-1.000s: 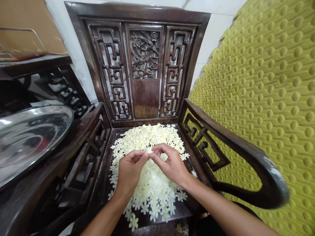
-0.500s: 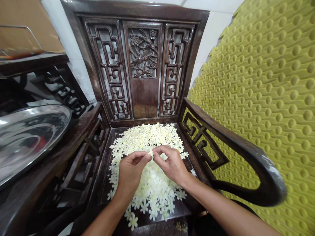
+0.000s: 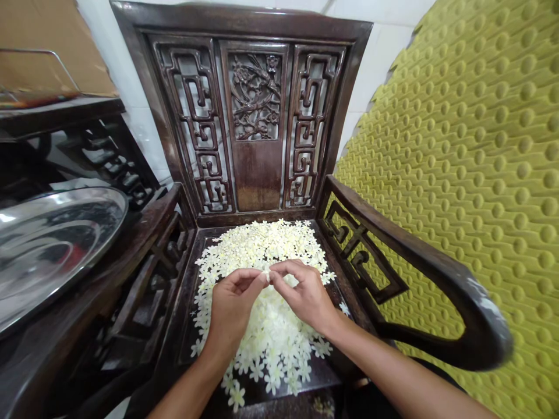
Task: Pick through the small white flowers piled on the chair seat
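Note:
My left hand [image 3: 236, 297] and my right hand [image 3: 303, 291] meet above the middle of a chair seat, thumbs and forefingers pinched close together. Between the fingertips is a small whitish flower [image 3: 266, 272], mostly covered by the fingers, and both hands grip it. Under and around them spreads a heap of pale yellow-white flowers [image 3: 279, 331] with narrow petals. A denser part of the heap [image 3: 271, 240] lies toward the backrest. One flower [image 3: 236, 396] lies at the front edge of the seat.
Dark carved wood forms the chair's backrest [image 3: 257, 174], its left armrest [image 3: 144, 233] and its right armrest [image 3: 419, 262]. A shiny metal tray [image 3: 109, 203] stands at the left. Yellow bumpy matting [image 3: 480, 145] rises on the right. Cardboard [image 3: 48, 35] is at the upper left.
Both hands stay in nearly the same place, still pinching at the small flower. The fingertips have shifted only slightly, and the whole view has moved a little.

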Demonstrator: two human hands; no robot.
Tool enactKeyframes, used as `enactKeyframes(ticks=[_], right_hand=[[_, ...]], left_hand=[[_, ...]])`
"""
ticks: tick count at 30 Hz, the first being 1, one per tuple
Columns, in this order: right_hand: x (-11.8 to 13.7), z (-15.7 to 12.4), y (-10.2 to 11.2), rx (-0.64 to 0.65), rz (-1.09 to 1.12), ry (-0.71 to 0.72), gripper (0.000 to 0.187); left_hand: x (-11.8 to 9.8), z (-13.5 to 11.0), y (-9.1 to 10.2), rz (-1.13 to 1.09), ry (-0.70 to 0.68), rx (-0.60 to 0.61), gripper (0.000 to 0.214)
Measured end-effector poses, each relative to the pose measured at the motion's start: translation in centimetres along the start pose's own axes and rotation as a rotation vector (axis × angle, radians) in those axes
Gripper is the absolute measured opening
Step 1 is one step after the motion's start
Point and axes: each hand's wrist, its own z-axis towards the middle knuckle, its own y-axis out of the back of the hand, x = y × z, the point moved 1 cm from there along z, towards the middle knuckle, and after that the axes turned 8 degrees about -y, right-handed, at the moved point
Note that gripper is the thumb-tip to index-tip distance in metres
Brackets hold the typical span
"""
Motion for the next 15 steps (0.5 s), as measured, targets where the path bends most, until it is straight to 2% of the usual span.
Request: enactKeyframes(ticks=[15], right_hand=[[-0.92,-0.15,-0.28,-0.058,-0.055,0.028,0.012]], left_hand=[[0.12,-0.05,-0.23,-0.06,0.036,-0.015,0.016]])
